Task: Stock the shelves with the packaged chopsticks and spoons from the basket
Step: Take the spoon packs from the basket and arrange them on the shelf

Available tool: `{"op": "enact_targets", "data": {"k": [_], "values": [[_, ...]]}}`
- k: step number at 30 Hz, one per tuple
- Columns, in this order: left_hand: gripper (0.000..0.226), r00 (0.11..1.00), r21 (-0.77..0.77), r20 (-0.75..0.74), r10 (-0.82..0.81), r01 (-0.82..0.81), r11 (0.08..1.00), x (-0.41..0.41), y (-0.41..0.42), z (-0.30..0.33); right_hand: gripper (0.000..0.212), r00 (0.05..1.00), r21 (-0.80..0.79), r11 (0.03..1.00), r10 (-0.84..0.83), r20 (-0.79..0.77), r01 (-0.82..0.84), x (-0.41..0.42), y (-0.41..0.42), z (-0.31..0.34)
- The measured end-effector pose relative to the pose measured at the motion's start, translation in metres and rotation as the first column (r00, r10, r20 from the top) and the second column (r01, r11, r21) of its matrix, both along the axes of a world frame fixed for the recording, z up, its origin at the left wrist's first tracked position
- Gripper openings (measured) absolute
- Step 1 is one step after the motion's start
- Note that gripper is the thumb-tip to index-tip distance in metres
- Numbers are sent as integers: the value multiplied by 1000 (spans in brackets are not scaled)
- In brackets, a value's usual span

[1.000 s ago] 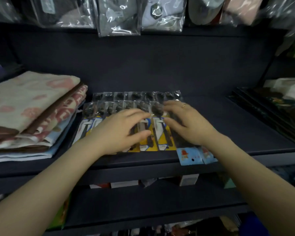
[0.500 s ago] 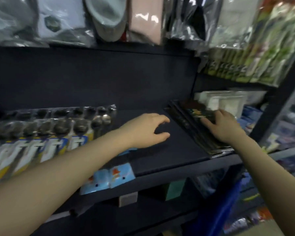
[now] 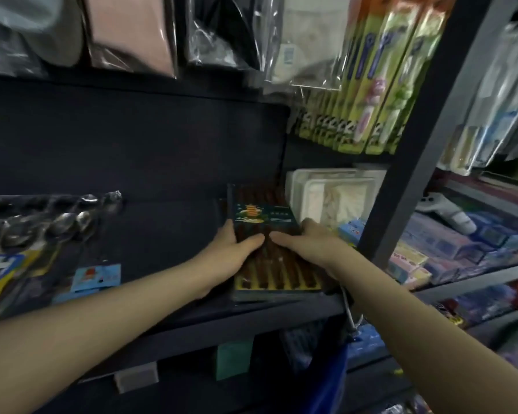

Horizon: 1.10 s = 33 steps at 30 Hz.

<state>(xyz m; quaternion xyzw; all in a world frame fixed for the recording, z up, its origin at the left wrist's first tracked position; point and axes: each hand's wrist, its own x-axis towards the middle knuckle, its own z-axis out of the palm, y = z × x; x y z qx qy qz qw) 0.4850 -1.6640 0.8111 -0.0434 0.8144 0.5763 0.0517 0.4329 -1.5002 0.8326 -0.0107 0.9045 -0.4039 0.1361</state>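
A stack of dark chopstick packs (image 3: 263, 210) with brown sticks and a green label lies on the right end of the dark shelf (image 3: 168, 234). My left hand (image 3: 231, 252) grips the stack's left edge, thumb across the top. My right hand (image 3: 307, 245) holds its right edge, thumb laid on the sticks. Packaged spoons (image 3: 57, 222) in clear wrap lie in rows at the shelf's left. A basket is not clearly in view.
White plastic trays (image 3: 332, 198) stand just right of the stack. A dark upright post (image 3: 416, 162) borders the shelf. Toothbrush packs (image 3: 368, 85) and bagged goods hang above. A small blue pack (image 3: 97, 276) lies at the shelf front. A blue object (image 3: 329, 380) hangs below.
The view swung right from the spoons. My left hand crossed the bare shelf to the chopstick stack's left edge, and my right hand shifted to hold its right edge.
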Motion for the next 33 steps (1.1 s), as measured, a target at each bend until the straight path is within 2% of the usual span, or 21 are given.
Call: {"op": "enact_targets", "data": {"k": [1, 4, 7, 10, 15, 22, 26, 27, 29, 31, 33], "values": [[56, 999, 39, -7, 40, -40, 998, 2, -2, 2, 46, 1000, -82, 997, 10, 29, -8, -1, -1, -1], [66, 985, 102, -2, 175, -174, 980, 0, -13, 4, 76, 996, -219, 975, 47, 75, -29, -8, -18, -4], [67, 977, 45, 28, 212, -213, 976, -1, -16, 5, 87, 997, -307, 952, 33, 74, -9, -23, -26, -15], [47, 981, 49, 18, 195, -196, 979, 1, -13, 4, 72, 997, -357, 933, 63, 41, -45, -18, -29, -17], [31, 985, 119, -36, 171, -166, 979, 24, -6, 6, 53, 999, -463, 886, 30, 12, -21, 7, -25, -20], [27, 993, 108, -68, 98, -90, 990, 109, -16, -12, 26, 998, -550, 833, 46, -30, -55, 103, -12, -28], [58, 983, 160, -116, 146, -126, 979, 151, -15, -26, 25, 999, -593, 804, 18, -50, -44, 151, -16, -29], [55, 976, 207, -126, 179, -150, 967, 160, -14, -30, 25, 999, -604, 797, 0, -42, -26, 161, -19, -30], [35, 967, 279, -126, 222, -181, 943, 177, -12, -32, 31, 999, -630, 776, -33, -10, 19, 176, -21, -34], [41, 965, 308, -133, 228, -178, 934, 188, -13, -34, 51, 995, -672, 735, -49, 88, 96, 187, -21, -36], [57, 964, 279, -148, 223, -175, 944, 193, -18, -34, 52, 981, -715, 685, 1, 193, 140, 195, -19, -35]]}}
